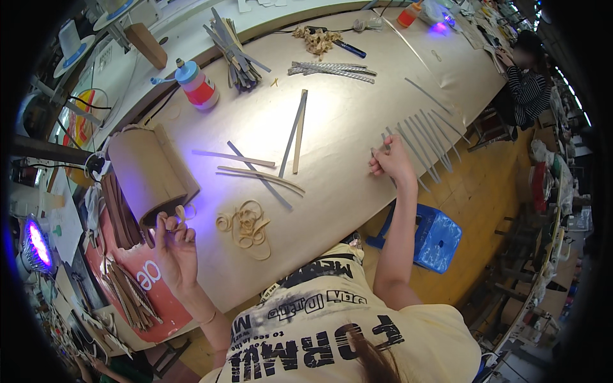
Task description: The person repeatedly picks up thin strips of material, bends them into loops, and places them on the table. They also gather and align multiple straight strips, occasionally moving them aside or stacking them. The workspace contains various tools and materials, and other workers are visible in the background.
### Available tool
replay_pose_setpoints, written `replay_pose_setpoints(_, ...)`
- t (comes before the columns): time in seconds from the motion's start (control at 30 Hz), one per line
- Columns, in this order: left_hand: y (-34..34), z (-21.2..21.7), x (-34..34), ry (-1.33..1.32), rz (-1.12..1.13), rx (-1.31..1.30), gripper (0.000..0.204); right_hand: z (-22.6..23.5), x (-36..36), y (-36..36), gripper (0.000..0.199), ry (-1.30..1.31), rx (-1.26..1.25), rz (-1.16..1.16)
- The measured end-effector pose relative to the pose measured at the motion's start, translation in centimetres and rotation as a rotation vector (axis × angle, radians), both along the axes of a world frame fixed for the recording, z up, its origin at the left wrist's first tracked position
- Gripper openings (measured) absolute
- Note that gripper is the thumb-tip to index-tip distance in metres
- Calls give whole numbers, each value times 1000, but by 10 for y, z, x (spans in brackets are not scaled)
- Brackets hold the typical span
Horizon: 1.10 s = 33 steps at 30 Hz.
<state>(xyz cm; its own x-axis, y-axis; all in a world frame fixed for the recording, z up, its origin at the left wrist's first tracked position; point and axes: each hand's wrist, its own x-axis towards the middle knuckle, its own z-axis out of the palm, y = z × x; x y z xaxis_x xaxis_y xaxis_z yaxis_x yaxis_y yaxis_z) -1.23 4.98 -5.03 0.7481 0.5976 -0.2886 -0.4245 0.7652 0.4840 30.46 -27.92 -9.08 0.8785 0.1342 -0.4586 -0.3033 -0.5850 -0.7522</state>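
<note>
Bending in close, the fingers of the left hand (177, 246) are partly open next to a brown curved roll (150, 169), and a thin pale curl (189, 212) is right at the fingertips. You cannot tell if that grip has pinched the curl or is only beside it. The right hand (391, 159) is over the far side of the worktop (338, 210), with its fingers folded in and its grip nearly closed. A row of thin grey strips (429, 140) is just beside it, and the hand covers part of the nearest one, so you cannot tell if it has hold of a strip.

The grey strips lie side by side, with small gaps between them, and some stick out past the edge of the worktop. A blue plastic stool (439, 239) stands on the floor below. Between the two hands, a few loose grey and tan strips (233, 157) lie across each other. A tangle of pale curls (246, 226) lies near the left hand. Farther back are a bottle with a red label (202, 94), a bundle of grey strips (239, 60), some silvery braided strips (332, 70) and a dark blue pen (349, 48)
</note>
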Motion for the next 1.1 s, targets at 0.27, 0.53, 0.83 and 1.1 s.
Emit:
replay_pose_setpoints(0.27,-3,-3,6,20,3,-44,15,6,-3,-2,27,48,-69,-47)
replay_pose_setpoints(0.53,-7,-1,7,4,-47,-28,12,7,-13,-3,27,58,83,-135)
replay_pose_setpoints(0.83,-5,-6,-1,37,-16,-38,12,2,-7,-15,31,98,118,-28)
replay_pose_setpoints(1.1,-6,-10,9,30,-71,-62,13,2,3,-24,35,143,-48,-8)
